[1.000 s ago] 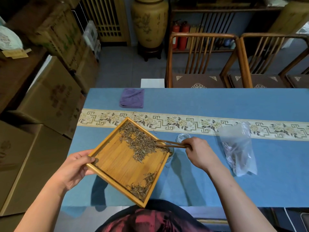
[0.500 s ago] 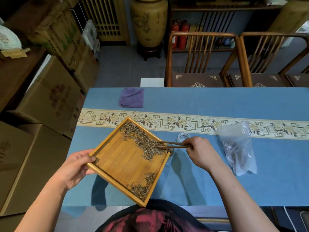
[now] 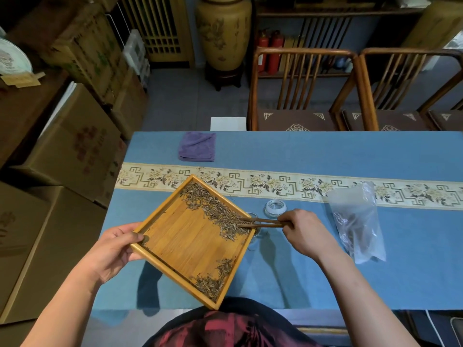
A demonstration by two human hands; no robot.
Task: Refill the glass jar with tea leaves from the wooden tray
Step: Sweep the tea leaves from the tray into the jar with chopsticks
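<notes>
Tea leaves [image 3: 220, 214] lie in two patches on wooden tray [image 3: 193, 241]: main band along the tray's far-right edge, running from its far corner to its right corner; smaller heap in the near corner. Rest of tray floor bare wood.

Tray is held off the desk [image 3: 325, 156], over the left part near the near edge, turned diamond-wise to us. We can't tell its tilt for sure.

Left hand [image 3: 112, 249] grips the tray at its left corner, thumb on top of the rim, fingers under. Grip closed on tray.

Right hand [image 3: 304, 232] pinches wooden tongs [image 3: 261, 222] at their back end; tongs lie approx. level, pointing left, tips in the leaf band at the tray's right corner. Grip closed on tongs. Whether leaves are caught betw. the tips: can't tell.

Glass jar [image 3: 255, 235] stands on desk just under/beside the tray's right corner, mostly hidden by tray and tongs; only clear glass edges show. Fill level not readable.

Jar lid [image 3: 275, 208], clear, round, sits on desk just beyond the tongs, near the patterned runner [image 3: 313, 185] that crosses the desk left-right.

Clear plastic bag [image 3: 357, 221] w/ dark contents lies right of the right hand, partly on the runner. Purple cloth [image 3: 197, 146], folded, near far-left corner of desk.
</notes>
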